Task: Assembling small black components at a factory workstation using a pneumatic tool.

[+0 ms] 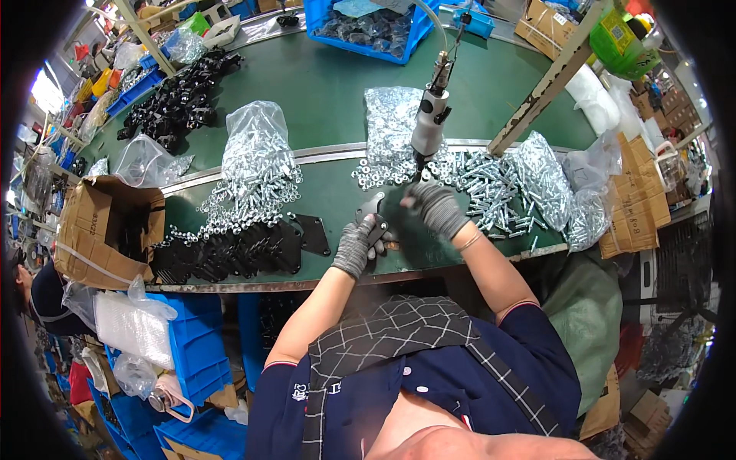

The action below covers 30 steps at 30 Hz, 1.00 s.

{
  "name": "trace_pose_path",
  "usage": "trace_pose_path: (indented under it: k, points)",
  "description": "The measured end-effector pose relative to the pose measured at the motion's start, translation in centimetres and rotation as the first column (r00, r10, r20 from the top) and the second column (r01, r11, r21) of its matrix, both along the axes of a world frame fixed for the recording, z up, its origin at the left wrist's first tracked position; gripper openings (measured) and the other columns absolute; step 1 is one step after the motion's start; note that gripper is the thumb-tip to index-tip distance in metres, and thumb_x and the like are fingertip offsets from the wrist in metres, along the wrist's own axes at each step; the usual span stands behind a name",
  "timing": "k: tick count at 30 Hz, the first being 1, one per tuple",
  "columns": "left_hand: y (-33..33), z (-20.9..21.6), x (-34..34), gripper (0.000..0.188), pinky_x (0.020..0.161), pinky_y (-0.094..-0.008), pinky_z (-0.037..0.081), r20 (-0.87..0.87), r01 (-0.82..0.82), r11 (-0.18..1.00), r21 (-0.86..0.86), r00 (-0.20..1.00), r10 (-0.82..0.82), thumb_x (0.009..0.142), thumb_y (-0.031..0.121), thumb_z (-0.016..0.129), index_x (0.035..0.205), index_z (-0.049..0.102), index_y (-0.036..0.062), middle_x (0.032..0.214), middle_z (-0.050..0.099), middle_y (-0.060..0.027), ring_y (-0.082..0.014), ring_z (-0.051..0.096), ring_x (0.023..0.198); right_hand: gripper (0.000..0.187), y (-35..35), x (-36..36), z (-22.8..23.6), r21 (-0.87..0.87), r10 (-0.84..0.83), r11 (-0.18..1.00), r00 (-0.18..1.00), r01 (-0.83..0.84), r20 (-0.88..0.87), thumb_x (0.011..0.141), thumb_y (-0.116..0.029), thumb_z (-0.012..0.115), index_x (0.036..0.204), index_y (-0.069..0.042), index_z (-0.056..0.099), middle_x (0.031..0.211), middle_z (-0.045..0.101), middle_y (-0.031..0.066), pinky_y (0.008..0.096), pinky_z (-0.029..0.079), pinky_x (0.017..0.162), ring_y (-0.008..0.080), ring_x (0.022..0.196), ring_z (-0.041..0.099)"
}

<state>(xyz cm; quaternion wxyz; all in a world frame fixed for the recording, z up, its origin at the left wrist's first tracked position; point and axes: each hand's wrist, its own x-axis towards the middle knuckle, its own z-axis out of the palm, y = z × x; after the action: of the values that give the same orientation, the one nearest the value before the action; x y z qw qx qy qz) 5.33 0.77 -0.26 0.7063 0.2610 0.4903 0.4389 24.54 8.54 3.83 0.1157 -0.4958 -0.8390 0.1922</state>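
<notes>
My left hand [359, 244], in a grey knit glove with bare-looking fingertips, is closed around a small metal bracket [372, 204] low over the green bench. Part of the bracket is hidden by the fingers. To its right, my gloved right hand [438, 210] has its fingers curled together below the tip of a hanging power screwdriver [429, 126]; what they hold, if anything, I cannot make out. Small round nuts [372, 175] lie just beyond both hands. Beside the right hand spreads a heap of silver bolts [491, 192]. Flat black plates [310, 234] lie left of my left hand.
More metal fasteners spill from a clear bag [257, 146] at left. An open cardboard box [111, 230] stands at the bench's left end. Beyond a metal rail, a green belt [322, 92] carries black parts [180, 100] and a blue crate [368, 47]. A post [544, 80] rises at right.
</notes>
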Motion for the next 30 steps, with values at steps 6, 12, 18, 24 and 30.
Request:
trace_pose_path:
  k: [6, 12, 18, 24, 30]
  points:
    - [0.3, 0.1, 0.1, 0.030, 0.028, -0.0219, 0.031, -0.077, -0.102, 0.994, -0.048, 0.992, 0.098, 0.088, 0.031, 0.053, 0.076, 0.057, 0.0040, 0.057, 0.058, -0.0067, -0.0127, 0.048, 0.036, 0.016, -1.9, -3.2, 0.6, 0.159, 0.485, 0.871, 0.863, -0.464, -0.140, 0.082, -0.019, 0.053, 0.091, -0.008, 0.060, 0.082, 0.059, 0.0106, 0.0352, 0.048, 0.063, 0.0268, 0.074, 0.060]
    - [0.0, -0.3, -0.1, 0.030, 0.028, -0.0227, 0.030, -0.101, -0.102, 0.994, -0.049, 0.990, 0.096, 0.087, 0.031, 0.054, 0.072, 0.057, 0.0051, 0.054, 0.056, -0.0055, -0.0136, 0.048, 0.035, 0.015, -1.9, -4.0, 0.6, 0.234, 0.603, 0.743, 0.778, -0.628, 0.176, 0.080, -0.017, 0.051, 0.088, -0.006, 0.057, 0.078, 0.057, 0.0100, 0.0369, 0.048, 0.059, 0.0266, 0.074, 0.060]
    - [-0.1, 0.5, -0.1, 0.031, 0.028, -0.0235, 0.030, -0.067, -0.147, 0.988, -0.055, 0.987, 0.143, 0.085, 0.033, 0.056, 0.072, 0.056, 0.0050, 0.053, 0.056, -0.0055, -0.0144, 0.047, 0.035, 0.015, -2.3, -4.4, 1.6, 0.165, 0.535, 0.800, 0.810, -0.577, 0.243, 0.080, -0.015, 0.051, 0.089, -0.005, 0.056, 0.080, 0.057, 0.0110, 0.0367, 0.048, 0.058, 0.0276, 0.074, 0.061]
    - [-0.3, -0.2, -0.6, 0.031, 0.028, -0.0240, 0.031, -0.079, -0.119, 0.992, -0.036, 0.990, 0.116, 0.084, 0.034, 0.058, 0.072, 0.055, 0.0050, 0.055, 0.056, -0.0061, -0.0152, 0.048, 0.035, 0.017, -3.0, -4.9, 1.0, 0.127, 0.463, 0.861, 0.862, -0.493, 0.206, 0.080, -0.016, 0.052, 0.093, -0.006, 0.055, 0.079, 0.058, 0.0113, 0.0367, 0.048, 0.058, 0.0274, 0.075, 0.061]
    - [0.0, -0.4, -0.4, 0.032, 0.028, -0.0250, 0.032, -0.085, -0.168, 0.979, -0.116, 0.984, 0.159, 0.086, 0.034, 0.056, 0.075, 0.056, 0.0035, 0.058, 0.058, -0.0073, -0.0161, 0.049, 0.036, 0.018, -3.1, -5.2, 0.9, 0.235, 0.481, 0.810, 0.838, -0.537, 0.257, 0.078, -0.017, 0.055, 0.092, -0.006, 0.055, 0.078, 0.058, 0.0118, 0.0375, 0.048, 0.060, 0.0273, 0.075, 0.061]
